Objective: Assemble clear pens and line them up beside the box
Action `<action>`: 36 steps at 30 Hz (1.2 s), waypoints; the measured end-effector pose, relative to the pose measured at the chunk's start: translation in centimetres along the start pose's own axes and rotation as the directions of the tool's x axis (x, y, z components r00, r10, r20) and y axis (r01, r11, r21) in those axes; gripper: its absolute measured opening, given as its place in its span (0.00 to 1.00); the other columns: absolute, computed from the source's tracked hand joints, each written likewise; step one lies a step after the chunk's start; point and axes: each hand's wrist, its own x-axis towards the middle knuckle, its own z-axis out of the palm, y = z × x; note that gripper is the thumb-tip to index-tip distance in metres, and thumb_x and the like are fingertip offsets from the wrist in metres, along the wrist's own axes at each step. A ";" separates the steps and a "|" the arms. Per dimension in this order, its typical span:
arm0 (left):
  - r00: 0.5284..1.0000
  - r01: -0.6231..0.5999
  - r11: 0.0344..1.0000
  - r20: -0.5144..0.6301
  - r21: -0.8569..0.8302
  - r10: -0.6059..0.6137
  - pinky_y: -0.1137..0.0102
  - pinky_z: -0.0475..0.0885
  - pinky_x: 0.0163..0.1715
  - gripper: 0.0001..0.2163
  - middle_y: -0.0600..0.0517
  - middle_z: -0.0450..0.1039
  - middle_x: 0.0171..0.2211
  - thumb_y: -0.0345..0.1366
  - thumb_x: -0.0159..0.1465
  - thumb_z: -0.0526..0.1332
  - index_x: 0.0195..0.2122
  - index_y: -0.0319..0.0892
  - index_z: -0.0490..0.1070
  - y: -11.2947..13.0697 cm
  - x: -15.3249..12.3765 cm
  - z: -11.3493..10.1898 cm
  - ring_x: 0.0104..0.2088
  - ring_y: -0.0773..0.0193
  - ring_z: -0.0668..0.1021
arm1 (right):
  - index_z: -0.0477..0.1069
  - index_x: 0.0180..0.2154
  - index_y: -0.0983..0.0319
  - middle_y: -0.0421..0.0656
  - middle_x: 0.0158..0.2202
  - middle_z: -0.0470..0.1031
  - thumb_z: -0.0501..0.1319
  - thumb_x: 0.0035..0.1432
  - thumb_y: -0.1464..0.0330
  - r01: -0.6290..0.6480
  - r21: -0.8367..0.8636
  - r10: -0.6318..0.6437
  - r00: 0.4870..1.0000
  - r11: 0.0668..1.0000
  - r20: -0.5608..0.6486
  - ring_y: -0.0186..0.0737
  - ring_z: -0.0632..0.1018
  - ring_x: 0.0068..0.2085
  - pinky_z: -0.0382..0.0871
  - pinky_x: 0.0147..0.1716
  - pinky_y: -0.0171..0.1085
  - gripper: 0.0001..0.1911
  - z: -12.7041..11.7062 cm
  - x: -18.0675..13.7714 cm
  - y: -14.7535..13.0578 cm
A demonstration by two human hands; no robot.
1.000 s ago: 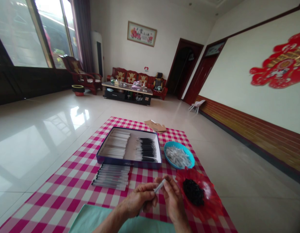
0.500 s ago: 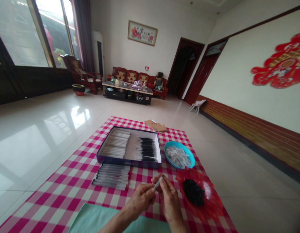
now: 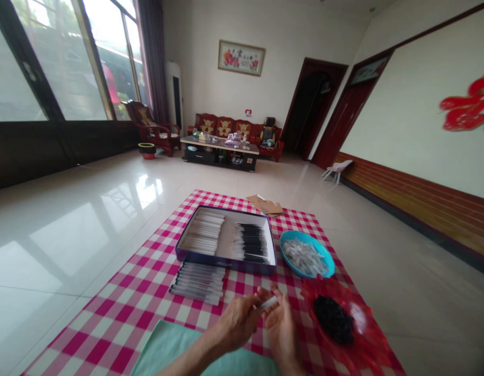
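A short clear plastic tube [image 3: 268, 303] is held between my left hand [image 3: 237, 322] and my right hand [image 3: 281, 329], with fingertips of both hands pinching it. Just beyond them, a row of clear pens with dark insides [image 3: 198, 282] lies on the checked red-and-white cloth [image 3: 124, 313]. A dark blue box [image 3: 226, 265] holds white-tipped tubes and black-tipped ones in separate rows. A blue bowl [image 3: 328, 266] of small clear pieces sits to its right. Closest to my right hand is a red plate [image 3: 324, 290] heaped with small black pieces [image 3: 332, 319].
A pale green cloth [image 3: 167, 339] lies over my lap. Flattened cardboard [image 3: 265, 205] rests at the cloth's far edge. Polished floor tiles surround the cloth, and a low table, sofa and armchair stand far back.
My view has swung, shifting the whole scene rightward. The tube has turned from pointing upward to lying nearly level between my fingers, and both hands still hold it.
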 end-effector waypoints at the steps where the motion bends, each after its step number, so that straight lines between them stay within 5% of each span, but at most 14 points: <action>1: 1.000 -0.024 0.993 -0.005 0.117 0.024 0.75 0.63 0.25 0.10 0.54 0.70 0.23 0.33 0.65 0.50 0.37 0.41 0.70 0.2 -0.7 -0.5 0.23 0.68 0.71 | 0.70 0.43 0.57 0.43 0.35 0.81 0.64 0.49 0.50 -0.006 -0.016 0.006 1.000 1.000 0.000 0.41 0.80 0.37 0.72 0.38 0.39 0.24 -0.2 0.1 0.1; 5: 0.990 -0.116 0.849 -0.006 0.516 0.139 0.72 0.64 0.30 0.08 0.50 0.71 0.32 0.30 0.64 0.52 0.35 0.42 0.70 -0.6 -3.9 -2.9 0.32 0.64 0.73 | 0.70 0.44 0.59 0.43 0.33 0.81 0.65 0.49 0.53 -0.027 -0.049 0.027 1.000 0.998 -0.012 0.40 0.80 0.34 0.73 0.36 0.38 0.23 -0.6 0.3 0.4; 9: 0.974 -0.133 0.704 -0.038 0.698 0.222 0.70 0.65 0.32 0.10 0.49 0.70 0.35 0.28 0.67 0.49 0.35 0.42 0.69 -2.9 -6.5 -5.6 0.34 0.62 0.71 | 0.70 0.44 0.60 0.43 0.32 0.81 0.67 0.48 0.55 -0.030 -0.048 0.029 0.999 0.998 -0.019 0.39 0.80 0.34 0.73 0.35 0.36 0.24 -0.6 0.4 0.4; 19: 0.948 -0.047 0.622 -0.160 0.781 0.273 0.63 0.70 0.39 0.12 0.45 0.66 0.47 0.27 0.66 0.51 0.46 0.43 0.69 -7.5 -8.1 -8.0 0.43 0.56 0.69 | 0.72 0.42 0.61 0.42 0.29 0.80 0.70 0.45 0.56 -0.015 -0.055 0.015 1.000 0.998 0.003 0.37 0.79 0.31 0.73 0.33 0.35 0.24 -0.5 0.4 0.5; 27: 0.968 0.045 0.614 -0.186 0.788 0.168 0.70 0.69 0.32 0.12 0.49 0.68 0.32 0.27 0.66 0.49 0.33 0.43 0.71 -7.1 -7.9 -7.3 0.33 0.62 0.70 | 0.73 0.41 0.62 0.42 0.28 0.80 0.70 0.44 0.57 -0.014 -0.086 0.013 1.000 0.996 -0.019 0.39 0.79 0.31 0.73 0.33 0.37 0.24 -0.3 0.3 0.3; 36: 0.965 0.063 0.649 -0.212 0.758 0.154 0.72 0.67 0.30 0.11 0.50 0.69 0.32 0.29 0.67 0.49 0.35 0.44 0.71 -7.4 -6.9 -7.1 0.34 0.62 0.71 | 0.73 0.40 0.62 0.42 0.29 0.80 0.70 0.45 0.57 -0.002 -0.090 0.000 1.000 0.996 -0.015 0.40 0.79 0.31 0.73 0.33 0.38 0.22 -0.4 0.2 0.4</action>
